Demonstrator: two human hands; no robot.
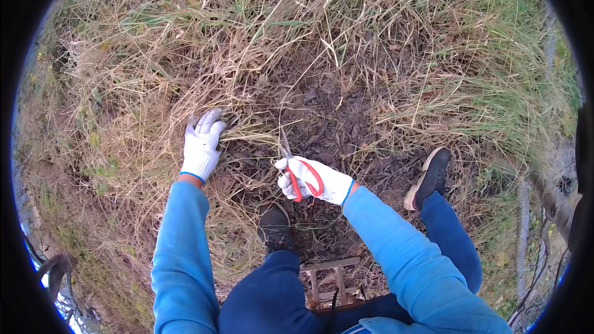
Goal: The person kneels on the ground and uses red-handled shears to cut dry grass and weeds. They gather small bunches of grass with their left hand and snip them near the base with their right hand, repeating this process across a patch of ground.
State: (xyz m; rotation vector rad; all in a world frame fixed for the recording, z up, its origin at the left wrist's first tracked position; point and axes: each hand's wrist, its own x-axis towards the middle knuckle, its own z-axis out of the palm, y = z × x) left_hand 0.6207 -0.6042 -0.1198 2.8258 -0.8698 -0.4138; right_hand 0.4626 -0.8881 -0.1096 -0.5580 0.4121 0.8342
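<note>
My right hand (320, 183), in a white knit glove with a blue cuff edge, holds a pair of scissors with red loop handles (317, 177). Their metal blades (285, 144) point away from me, slightly parted, over bare soil beside some cut-looking straw. On the left, my left hand (200, 146), gloved the same way, lies on dry grass (185, 97) with its fingers a little apart. Its palm side is hidden. Loose yellowish stems (253, 136) stretch between the two hands, near the left thumb.
Dark, littered soil (334, 125) lies ahead, ringed by long dry and green grass (455, 97). My shoes (274, 225) stand on the ground, the right one (432, 174) farther out. A low slatted wooden stool (330, 265) shows between my legs. Branches (552, 204) edge the right side.
</note>
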